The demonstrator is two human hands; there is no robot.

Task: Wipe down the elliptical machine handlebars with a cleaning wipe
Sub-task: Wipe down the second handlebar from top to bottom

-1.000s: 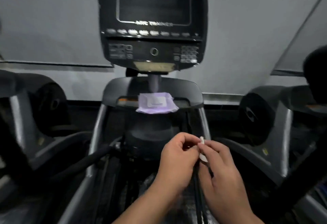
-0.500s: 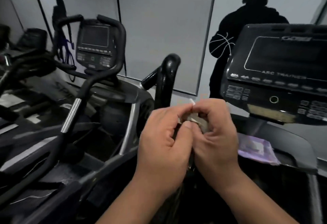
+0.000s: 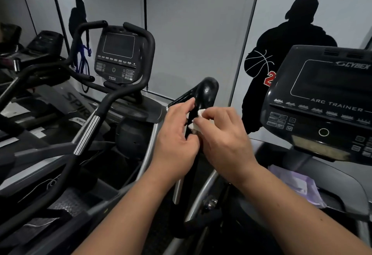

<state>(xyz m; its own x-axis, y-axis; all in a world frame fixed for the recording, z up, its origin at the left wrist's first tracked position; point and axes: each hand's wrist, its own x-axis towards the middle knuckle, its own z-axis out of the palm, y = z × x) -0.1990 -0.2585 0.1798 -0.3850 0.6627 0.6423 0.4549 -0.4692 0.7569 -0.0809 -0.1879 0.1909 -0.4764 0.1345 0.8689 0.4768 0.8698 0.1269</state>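
Two hands work close in front of us, both raised to the black handlebar [image 3: 203, 91] at the machine's left side. Our left hand [image 3: 177, 134] curls around the bar from the left, index finger stretched up along the grip and thumb tucked toward the wipe; it seems to steady the bar so the rubbing has something to push against. Our right hand [image 3: 223, 134] has its fingers bent over a small white wipe [image 3: 198, 119], pinching the bunched cloth against the right face of the grip just below the rounded top. The wipe sits between the two hands, touching the bar, mostly hidden under the fingers. We judge that wiping of this handlebar is just starting, near its upper end, with the lower stretch toward the silver tube [image 3: 178, 190] not yet covered.

Lower right, a purple wipe packet [image 3: 298, 184] lies on the machine's shelf beneath the console [image 3: 326, 103], near enough to reach for a fresh sheet. The console reads ARC TRAINER and stands to the right of the bar.

Farther left stands a second machine [image 3: 118, 53] with its own curved handles and screen. Behind everything runs a pale wall [image 3: 197, 23] bearing a dark figure graphic [image 3: 281, 53] with a basketball.
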